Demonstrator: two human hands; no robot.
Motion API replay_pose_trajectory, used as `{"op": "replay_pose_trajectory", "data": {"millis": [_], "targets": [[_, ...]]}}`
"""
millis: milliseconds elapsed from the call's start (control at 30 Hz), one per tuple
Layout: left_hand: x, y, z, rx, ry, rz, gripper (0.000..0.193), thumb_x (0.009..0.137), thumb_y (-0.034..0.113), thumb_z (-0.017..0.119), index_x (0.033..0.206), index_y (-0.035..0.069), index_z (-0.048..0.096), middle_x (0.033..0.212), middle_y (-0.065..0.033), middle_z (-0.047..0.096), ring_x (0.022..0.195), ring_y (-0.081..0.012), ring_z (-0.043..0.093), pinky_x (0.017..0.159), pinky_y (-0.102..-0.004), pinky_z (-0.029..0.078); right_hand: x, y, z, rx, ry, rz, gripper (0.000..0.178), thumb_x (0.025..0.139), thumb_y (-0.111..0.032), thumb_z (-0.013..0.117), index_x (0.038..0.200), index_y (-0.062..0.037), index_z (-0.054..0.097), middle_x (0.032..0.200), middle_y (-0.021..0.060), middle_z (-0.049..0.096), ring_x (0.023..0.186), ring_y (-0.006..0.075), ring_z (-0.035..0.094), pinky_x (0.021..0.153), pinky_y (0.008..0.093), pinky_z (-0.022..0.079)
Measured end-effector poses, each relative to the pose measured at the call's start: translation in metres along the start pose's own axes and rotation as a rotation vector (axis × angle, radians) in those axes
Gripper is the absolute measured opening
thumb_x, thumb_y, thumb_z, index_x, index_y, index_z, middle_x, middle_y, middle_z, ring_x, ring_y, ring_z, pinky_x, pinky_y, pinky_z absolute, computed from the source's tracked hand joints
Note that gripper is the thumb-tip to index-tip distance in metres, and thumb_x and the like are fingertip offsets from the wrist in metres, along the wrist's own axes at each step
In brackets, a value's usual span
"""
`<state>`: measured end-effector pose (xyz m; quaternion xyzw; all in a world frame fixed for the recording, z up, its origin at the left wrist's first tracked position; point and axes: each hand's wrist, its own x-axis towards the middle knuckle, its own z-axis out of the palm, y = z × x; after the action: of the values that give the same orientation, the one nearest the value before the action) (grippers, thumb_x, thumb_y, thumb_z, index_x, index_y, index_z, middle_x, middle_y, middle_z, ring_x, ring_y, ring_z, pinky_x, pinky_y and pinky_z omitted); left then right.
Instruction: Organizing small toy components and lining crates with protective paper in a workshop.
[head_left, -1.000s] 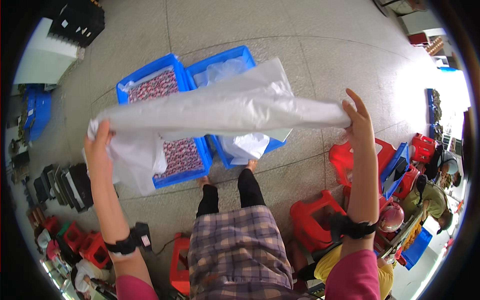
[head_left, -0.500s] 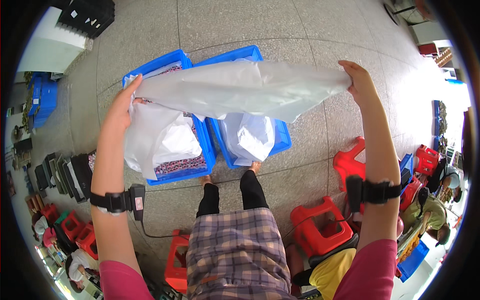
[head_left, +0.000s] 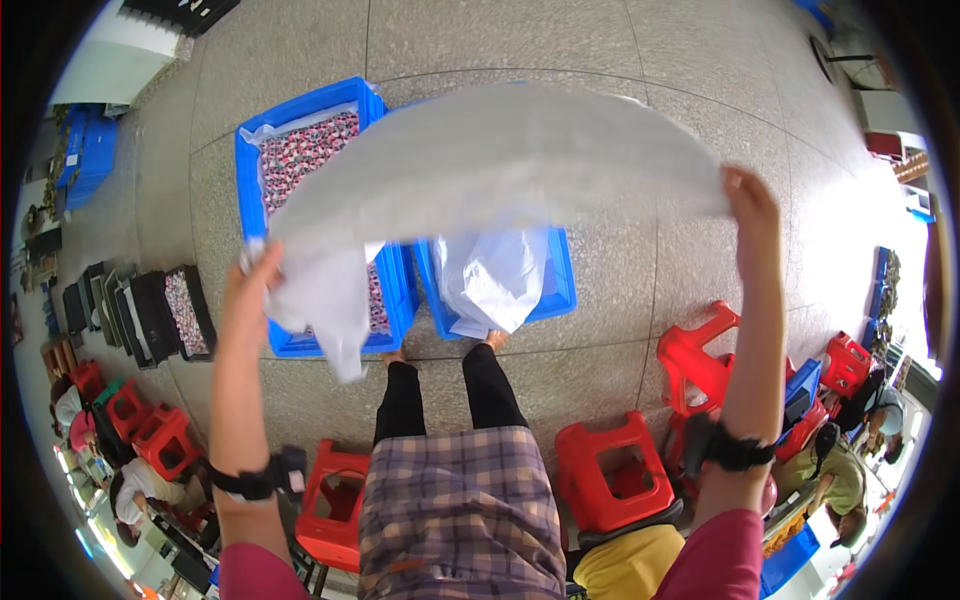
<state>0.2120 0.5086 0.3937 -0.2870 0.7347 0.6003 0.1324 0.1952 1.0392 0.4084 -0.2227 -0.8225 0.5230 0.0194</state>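
Observation:
A thin, pale grey plastic sheet [head_left: 520,150] billows in an arch between my raised hands, blurred by motion. My left hand [head_left: 250,290] grips its left end, where a loose part hangs down. At the other end my right hand [head_left: 752,205] pinches the sheet's corner. Below lies a blue crate [head_left: 246,190] filled with small pink, white and dark pieces [head_left: 305,150], too small to name. Beside it stands a second blue crate [head_left: 562,280], lined with crumpled white plastic [head_left: 500,270]. The sheet hides much of both crates.
Red plastic stools [head_left: 615,470] stand near me on both sides. Dark trays [head_left: 150,315] stand in a row at left, one holding similar pieces. Other people [head_left: 835,470] sit at the far right and far left. My feet are close to the crates.
The sheet has swung upward into an arch, uncovering the far part of the left crate. My left hand moved nearer my body; my right hand shifted outward and slightly down.

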Motion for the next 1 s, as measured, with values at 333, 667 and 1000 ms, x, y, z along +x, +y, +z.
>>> {"op": "replay_pose_trajectory", "data": {"millis": [333,667,1000], "targets": [[-0.002,-0.284,0.096,0.259,-0.078,-0.525,0.031,0.074,0.028,0.066,0.087,0.001,0.059,0.071,-0.0022,0.057,0.059,-0.0102,0.049,0.057,-0.0242,0.041,-0.071,0.35,0.08,-0.077,0.039,0.246,0.015,0.079,-0.005,0.054,0.093,-0.0035,0.059,0.077,0.0003,0.057,0.069,0.0085,0.05,0.065,0.0233,0.04],[0.024,-0.429,0.137,0.514,0.088,-0.544,0.028,0.077,0.021,0.057,0.09,-0.003,0.056,0.063,-0.0076,0.062,0.057,-0.017,0.059,0.058,-0.0286,0.045,-0.099,0.496,0.168,-0.285,0.313,0.636,0.025,0.072,-0.018,0.065,0.09,-0.0024,0.061,0.07,0.0057,0.058,0.065,0.017,0.054,0.063,0.0299,0.043],[0.004,-0.46,0.126,0.61,0.023,-0.585,0.031,0.078,0.028,0.055,0.093,0.002,0.057,0.067,-0.0069,0.062,0.064,-0.0195,0.06,0.066,-0.0326,0.044,-0.097,0.517,0.14,-0.35,-0.039,0.654,0.025,0.071,-0.018,0.064,0.091,-0.0023,0.059,0.069,0.0063,0.058,0.067,0.0153,0.054,0.064,0.0297,0.042]]}}
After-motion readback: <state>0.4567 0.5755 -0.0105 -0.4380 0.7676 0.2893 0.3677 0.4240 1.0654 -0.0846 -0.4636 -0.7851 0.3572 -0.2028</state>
